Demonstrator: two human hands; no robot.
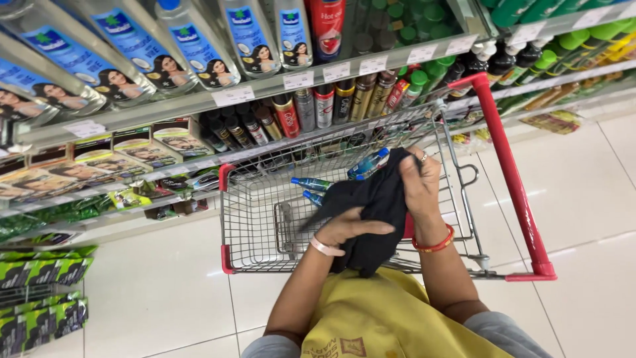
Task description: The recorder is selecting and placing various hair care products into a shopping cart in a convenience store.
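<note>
Black cloth point(377, 205) at frame center is gripped by both hands, left hand point(348, 229) and right hand point(421, 185), fingers clenched on it, above the shopping cart point(265, 219).

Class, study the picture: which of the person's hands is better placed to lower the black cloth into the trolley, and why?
Probably the right hand: it grips the black cloth at its top, over the trolley basket. The left hand only rests lower on it.

Both hands grip a plain black cloth point(377, 205). Beneath the left hand point(351, 229) sits a silver wire cart point(265, 219) with red trim; blue bottles point(331, 182) lie beyond the right hand point(421, 185).
</note>
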